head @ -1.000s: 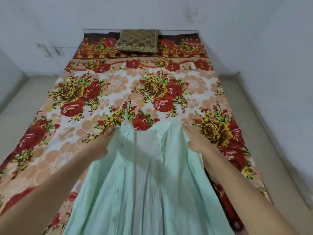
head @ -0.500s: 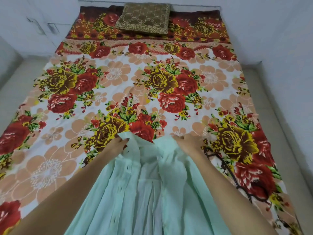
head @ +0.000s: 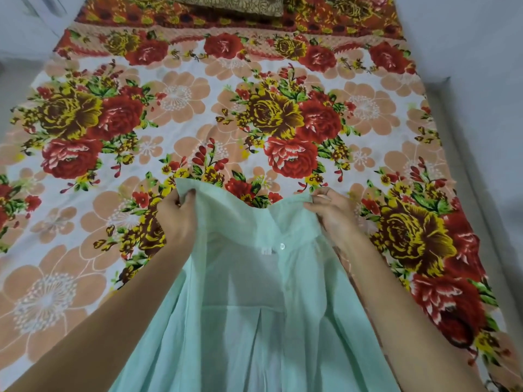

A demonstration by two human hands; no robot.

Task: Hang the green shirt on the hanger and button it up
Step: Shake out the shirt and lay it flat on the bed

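The pale green shirt [head: 249,306] is spread open in front of me over the near end of the bed, collar end farthest from me. My left hand [head: 177,219] pinches the left collar edge, and my right hand [head: 332,213] grips the right collar edge. Between them the neckline sags in a curve. A white button [head: 282,246] shows on the right front placket below the collar. The shirt's inner back and its centre pleat face up. No hanger is in view.
A bed with a floral sheet [head: 198,114] of red and yellow roses fills the view. A brown patterned cushion [head: 232,5] lies at its far end. Pale walls [head: 467,38] and a grey floor strip [head: 481,193] border the bed on the right.
Both hands have moved apart along the collar and drawn the shirt's top wider open, showing the button and inner back. The camera has tipped down and closer to the bed.
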